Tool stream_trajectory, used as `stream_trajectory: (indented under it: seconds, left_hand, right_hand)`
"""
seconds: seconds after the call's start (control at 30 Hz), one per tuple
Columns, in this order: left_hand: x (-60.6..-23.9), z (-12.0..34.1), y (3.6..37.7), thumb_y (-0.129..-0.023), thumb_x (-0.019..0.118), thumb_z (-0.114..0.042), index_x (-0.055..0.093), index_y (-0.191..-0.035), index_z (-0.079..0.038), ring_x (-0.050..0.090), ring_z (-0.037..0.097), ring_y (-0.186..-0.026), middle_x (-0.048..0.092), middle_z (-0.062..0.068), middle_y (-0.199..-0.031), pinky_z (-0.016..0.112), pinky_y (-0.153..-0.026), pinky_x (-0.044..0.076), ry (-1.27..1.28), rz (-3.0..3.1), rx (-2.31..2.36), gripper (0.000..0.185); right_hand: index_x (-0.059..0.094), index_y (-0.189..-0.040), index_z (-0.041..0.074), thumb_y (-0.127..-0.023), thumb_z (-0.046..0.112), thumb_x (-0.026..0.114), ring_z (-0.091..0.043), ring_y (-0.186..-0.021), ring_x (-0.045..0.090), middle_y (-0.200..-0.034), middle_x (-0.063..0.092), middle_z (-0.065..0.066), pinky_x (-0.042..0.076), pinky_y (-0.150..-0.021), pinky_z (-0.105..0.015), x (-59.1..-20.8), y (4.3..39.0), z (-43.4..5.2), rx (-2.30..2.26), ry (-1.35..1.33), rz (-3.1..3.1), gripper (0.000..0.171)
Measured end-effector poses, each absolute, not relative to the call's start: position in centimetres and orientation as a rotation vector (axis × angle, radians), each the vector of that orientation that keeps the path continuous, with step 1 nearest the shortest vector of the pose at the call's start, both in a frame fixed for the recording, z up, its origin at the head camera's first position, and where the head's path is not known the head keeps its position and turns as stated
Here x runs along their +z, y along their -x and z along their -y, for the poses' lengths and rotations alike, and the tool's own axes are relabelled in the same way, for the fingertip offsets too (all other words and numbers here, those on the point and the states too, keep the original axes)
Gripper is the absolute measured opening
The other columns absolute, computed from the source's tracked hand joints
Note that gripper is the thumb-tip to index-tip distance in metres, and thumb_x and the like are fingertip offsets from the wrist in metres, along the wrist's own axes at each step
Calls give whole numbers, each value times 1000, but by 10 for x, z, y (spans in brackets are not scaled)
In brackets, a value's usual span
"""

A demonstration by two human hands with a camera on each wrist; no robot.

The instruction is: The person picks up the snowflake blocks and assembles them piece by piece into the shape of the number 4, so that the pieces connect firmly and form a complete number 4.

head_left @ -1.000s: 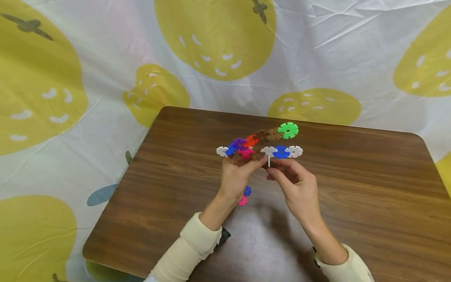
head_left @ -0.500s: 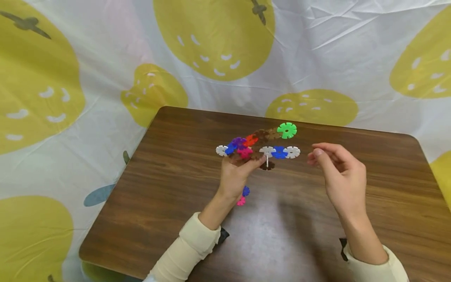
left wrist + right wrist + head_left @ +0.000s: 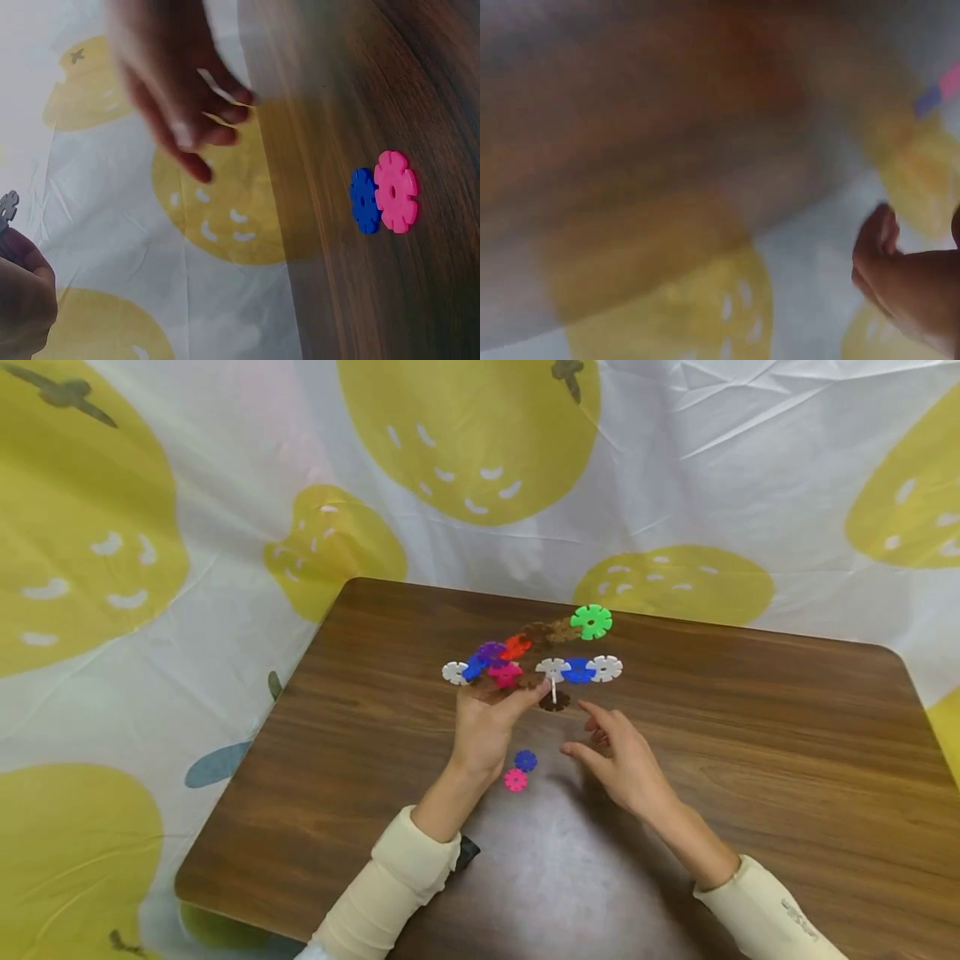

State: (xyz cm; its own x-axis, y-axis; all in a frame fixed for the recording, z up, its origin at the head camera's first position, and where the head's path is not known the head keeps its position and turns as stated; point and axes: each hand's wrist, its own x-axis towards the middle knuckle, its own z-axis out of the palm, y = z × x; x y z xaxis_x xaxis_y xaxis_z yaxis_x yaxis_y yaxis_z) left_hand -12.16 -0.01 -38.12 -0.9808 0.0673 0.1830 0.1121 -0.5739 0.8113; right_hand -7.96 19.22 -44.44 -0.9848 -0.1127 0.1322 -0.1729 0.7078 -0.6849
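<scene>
My left hand (image 3: 491, 714) grips a flat assembly of interlocked snowflake discs (image 3: 536, 653) above the wooden table (image 3: 750, 710); white, blue, purple, pink, red, brown and green discs show. A white disc (image 3: 553, 689) hangs edge-on beneath it with a brown disc (image 3: 556, 701) at its foot. My right hand (image 3: 611, 752) hovers just right of the left with relaxed fingers and holds nothing. Two loose discs, blue (image 3: 526, 760) and pink (image 3: 515, 779), lie on the table between my wrists; the left wrist view shows the blue disc (image 3: 364, 200) and the pink disc (image 3: 396, 191) touching.
The table's far and left edges meet a white cloth (image 3: 247, 460) printed with yellow fruit shapes. Cream sleeves (image 3: 397, 893) cover both forearms. The right wrist view is blurred.
My right hand let go of the white disc, swung out to the right, then came back low toward the loose discs. The left hand kept hold of the assembly.
</scene>
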Motion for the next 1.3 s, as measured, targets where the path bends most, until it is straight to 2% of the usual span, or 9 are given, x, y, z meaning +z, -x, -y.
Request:
stream_trajectory:
  seconds: [0.2, 0.33, 0.5, 0.6, 0.73, 0.87, 1.0, 1.13, 1.3]
  left_hand:
    - [-379, 0, 119, -79, 66, 24, 69, -101, -14, 69, 8, -87, 75, -8, -93, 24, -82, 61, 278, 1393, -2783, 43]
    - [-378, -1, 117, -78, 67, 24, 69, -96, -15, 69, 9, -84, 75, -7, -91, 24, -80, 61, 247, 1385, -2799, 42]
    - [-379, -2, 116, -79, 64, 27, 69, -96, -17, 71, 9, -85, 75, -7, -89, 25, -81, 61, 249, 1353, -2833, 47]
    - [-380, -5, 117, -79, 65, 26, 68, -91, -18, 69, 7, -81, 74, -9, -85, 24, -79, 61, 244, 1390, -2827, 45]
    - [-380, -10, 119, -79, 66, 24, 67, -88, -20, 70, 7, -79, 74, -10, -84, 23, -78, 60, 234, 1398, -2839, 45]
    - [-381, -14, 120, -79, 67, 24, 69, -90, -18, 72, 8, -80, 76, -8, -85, 24, -80, 61, 247, 1376, -2863, 44]
    - [-382, -17, 119, -79, 66, 24, 69, -90, -19, 71, 8, -79, 75, -9, -83, 24, -80, 61, 268, 1375, -2869, 44]
    - [-382, -19, 119, -79, 67, 23, 68, -88, -21, 71, 6, -78, 75, -10, -81, 23, -79, 61, 281, 1400, -2847, 45]
    - [-382, -21, 119, -78, 69, 21, 70, -93, -21, 72, 7, -80, 76, -10, -84, 24, -79, 61, 302, 1445, -2805, 45]
  right_hand:
    - [59, -141, -1, -84, 26, 85, -25, -93, 55, -102, 61, -13, 49, -81, -40, -485, 70, -173, 965, -393, 2805, 68]
    - [70, -128, 2, -82, 24, 86, -26, -91, 54, -98, 64, -10, 46, -79, -40, -497, 69, -157, 868, -451, 2761, 54]
    - [75, -123, 8, -85, 21, 83, -26, -90, 52, -94, 61, -8, 40, -79, -40, -506, 77, -141, 876, -504, 2761, 40]
    - [77, -118, 9, -85, 19, 83, -26, -89, 52, -93, 60, -7, 38, -78, -38, -507, 79, -134, 917, -489, 2778, 36]
    - [76, -105, 8, -81, 17, 86, -27, -89, 54, -93, 63, -8, 40, -78, -40, -503, 83, -131, 1006, -414, 2805, 28]
    - [68, -91, 7, -81, 15, 86, -22, -83, 59, -86, 67, -6, 47, -78, -38, -498, 88, -132, 1128, -361, 2856, 22]
    - [64, -91, 5, -85, 11, 82, -10, -70, 60, -78, 69, -5, 51, -66, -27, -487, 89, -140, 1325, -285, 2868, 20]
    - [66, -97, 4, -90, 8, 78, -9, -58, 62, -84, 73, -11, 51, -55, -22, -466, 87, -157, 1448, -147, 2819, 15]
    - [72, -108, 3, -95, 9, 73, -8, -60, 65, -88, 75, -18, 52, -53, -20, -427, 87, -189, 1460, -6, 2692, 15]
